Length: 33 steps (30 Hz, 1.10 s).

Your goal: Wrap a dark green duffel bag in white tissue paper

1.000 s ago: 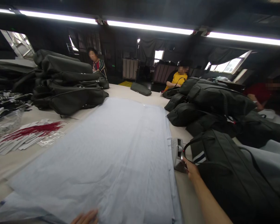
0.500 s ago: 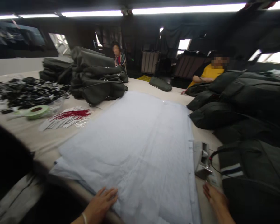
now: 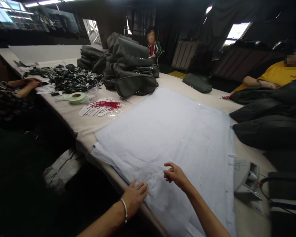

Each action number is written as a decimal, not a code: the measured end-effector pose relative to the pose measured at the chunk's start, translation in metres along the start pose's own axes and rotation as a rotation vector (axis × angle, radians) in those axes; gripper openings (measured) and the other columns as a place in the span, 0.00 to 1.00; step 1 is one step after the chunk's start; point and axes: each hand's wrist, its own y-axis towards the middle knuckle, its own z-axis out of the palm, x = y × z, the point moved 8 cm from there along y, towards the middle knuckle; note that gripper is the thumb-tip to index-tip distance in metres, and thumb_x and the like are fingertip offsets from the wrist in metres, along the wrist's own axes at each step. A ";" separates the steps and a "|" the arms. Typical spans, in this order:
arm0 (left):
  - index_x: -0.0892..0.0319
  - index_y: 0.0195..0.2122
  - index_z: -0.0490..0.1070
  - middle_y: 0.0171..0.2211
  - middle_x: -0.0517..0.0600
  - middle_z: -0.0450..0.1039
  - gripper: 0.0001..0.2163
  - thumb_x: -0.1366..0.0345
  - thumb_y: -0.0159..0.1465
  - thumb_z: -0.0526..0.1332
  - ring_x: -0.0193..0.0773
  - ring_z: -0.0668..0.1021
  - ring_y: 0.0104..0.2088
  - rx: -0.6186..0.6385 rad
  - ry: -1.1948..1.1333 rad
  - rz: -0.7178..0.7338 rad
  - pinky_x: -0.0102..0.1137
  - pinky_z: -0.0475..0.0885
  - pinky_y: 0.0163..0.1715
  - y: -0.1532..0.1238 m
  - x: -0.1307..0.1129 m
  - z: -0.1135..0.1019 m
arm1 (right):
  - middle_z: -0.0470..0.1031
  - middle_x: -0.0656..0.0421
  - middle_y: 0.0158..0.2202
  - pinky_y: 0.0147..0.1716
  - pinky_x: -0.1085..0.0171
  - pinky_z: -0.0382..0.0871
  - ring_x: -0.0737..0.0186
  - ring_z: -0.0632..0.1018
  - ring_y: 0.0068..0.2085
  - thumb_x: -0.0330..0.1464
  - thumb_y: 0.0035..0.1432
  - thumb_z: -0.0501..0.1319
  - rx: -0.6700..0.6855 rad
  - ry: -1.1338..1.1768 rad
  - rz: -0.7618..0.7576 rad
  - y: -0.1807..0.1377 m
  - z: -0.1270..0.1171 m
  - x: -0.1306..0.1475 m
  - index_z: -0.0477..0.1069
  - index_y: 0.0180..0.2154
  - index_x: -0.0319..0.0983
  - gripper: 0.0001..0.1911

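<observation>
A stack of thin white sheets, wrinkled near its front edge, lies on the table before me. My left hand, with a bracelet at the wrist, rests flat on the sheets' near left edge, fingers spread. Just above the sheets, to the right of it, is my right hand. Its index finger reaches out while the other fingers bend loosely, and I see nothing held in it. A grey box-like device with a dark cable stands beside the sheets' right edge.
Dark green bags pile up at the back and on the right. Tags with red strings, a tape roll and a heap of black pieces lie left. Co-workers are at the left edge, back and right.
My right hand has moved left from beside the device to over the sheets. My left hand stays on the sheets' edge. The view has turned left, bringing in a co-worker's hands.
</observation>
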 end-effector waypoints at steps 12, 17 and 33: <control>0.60 0.58 0.61 0.61 0.57 0.63 0.17 0.65 0.70 0.49 0.47 0.66 0.60 -0.133 -0.054 0.013 0.50 0.55 0.60 -0.005 -0.002 -0.013 | 0.74 0.64 0.19 0.16 0.70 0.58 0.66 0.72 0.19 0.34 0.45 0.58 0.166 -0.135 0.090 -0.032 0.075 -0.031 0.56 0.29 0.43 0.10; 0.57 0.57 0.62 0.56 0.56 0.67 0.16 0.66 0.70 0.50 0.46 0.68 0.57 -0.182 -0.019 0.037 0.49 0.54 0.61 -0.012 0.002 -0.019 | 0.74 0.65 0.20 0.20 0.68 0.60 0.66 0.73 0.21 0.38 0.48 0.57 0.100 -0.071 0.074 -0.044 0.090 -0.036 0.55 0.30 0.43 0.11; 0.62 0.60 0.59 0.61 0.57 0.63 0.20 0.67 0.67 0.51 0.45 0.64 0.62 -0.197 -0.157 0.267 0.50 0.43 0.64 -0.027 0.021 -0.020 | 0.71 0.65 0.20 0.28 0.64 0.63 0.63 0.72 0.23 0.37 0.52 0.54 -0.119 -0.278 0.062 -0.065 0.102 -0.059 0.56 0.28 0.44 0.06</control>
